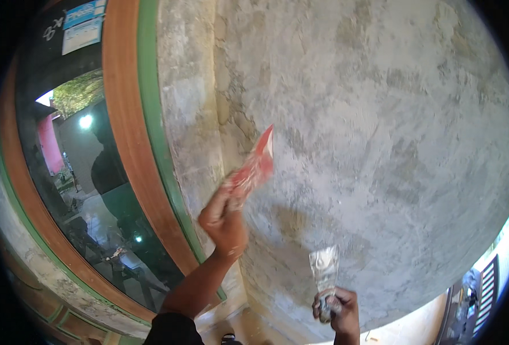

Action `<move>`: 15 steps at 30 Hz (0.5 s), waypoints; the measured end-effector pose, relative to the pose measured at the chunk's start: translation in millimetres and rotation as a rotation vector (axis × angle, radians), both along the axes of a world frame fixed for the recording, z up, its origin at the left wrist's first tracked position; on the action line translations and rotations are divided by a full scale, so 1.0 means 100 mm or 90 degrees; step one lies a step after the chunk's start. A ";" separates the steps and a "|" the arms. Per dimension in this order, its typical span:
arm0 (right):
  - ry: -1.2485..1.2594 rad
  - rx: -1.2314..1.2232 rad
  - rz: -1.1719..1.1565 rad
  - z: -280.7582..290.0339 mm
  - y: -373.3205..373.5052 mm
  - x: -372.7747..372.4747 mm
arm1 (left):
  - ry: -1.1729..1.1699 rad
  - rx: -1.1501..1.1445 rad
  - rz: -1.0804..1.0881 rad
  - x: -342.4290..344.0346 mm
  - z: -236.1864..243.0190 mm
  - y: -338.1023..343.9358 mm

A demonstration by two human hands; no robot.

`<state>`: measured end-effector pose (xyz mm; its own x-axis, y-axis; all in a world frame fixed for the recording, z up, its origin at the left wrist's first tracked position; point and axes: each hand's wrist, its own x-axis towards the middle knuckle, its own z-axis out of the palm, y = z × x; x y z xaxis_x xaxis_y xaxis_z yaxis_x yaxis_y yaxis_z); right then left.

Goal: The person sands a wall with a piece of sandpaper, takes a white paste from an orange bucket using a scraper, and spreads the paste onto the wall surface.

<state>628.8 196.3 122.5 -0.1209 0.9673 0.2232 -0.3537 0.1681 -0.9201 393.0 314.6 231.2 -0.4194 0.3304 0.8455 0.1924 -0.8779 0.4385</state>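
Note:
A red putty spreader (pixel 253 168), smeared with white, is gripped in my left hand (pixel 226 221). It points up and to the right in front of the grey wall (pixel 369 126), near the inner corner beside the window. Motion blurs it slightly, and I cannot tell whether its edge touches the plaster. Lower and to the right, my right hand (pixel 342 310) is closed round the handle of a putty knife (pixel 324 267). Its blade stands upward with whitish paste on it. The wall has patchy pale smears and some darker spots.
Left of the corner is a window with a brown wooden frame (pixel 129 115) and a green outer edge (pixel 154 103). Stickers (pixel 83 26) are on its dark glass, which mirrors a figure. A slatted dark bench or rail (pixel 487 287) stands at the lower right.

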 end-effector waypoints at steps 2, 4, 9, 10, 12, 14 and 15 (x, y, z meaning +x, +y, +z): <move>-0.003 0.016 -0.016 0.10 0.02 -0.09 | -0.124 -0.052 -0.229 -0.05 -0.04 -0.26; -0.022 0.004 -0.040 0.22 0.05 -0.17 | -0.266 -0.113 -0.459 -0.05 -0.09 -0.44; -0.029 0.030 0.012 0.39 -0.04 -0.39 | -0.223 -0.140 -0.499 -0.12 -0.10 -0.67; -0.027 0.028 0.003 0.41 -0.06 -0.45 | -0.199 -0.134 -0.474 -0.15 -0.12 -0.71; -0.053 -0.005 0.011 0.45 -0.08 -0.57 | -0.122 -0.129 -0.435 -0.30 -0.24 -0.73; -0.045 -0.016 0.014 0.45 -0.06 -0.66 | -0.045 -0.131 -0.390 -0.41 -0.35 -0.83; -0.015 0.009 0.013 0.43 -0.04 -0.68 | 0.082 -0.153 -0.311 -0.44 -0.40 -0.89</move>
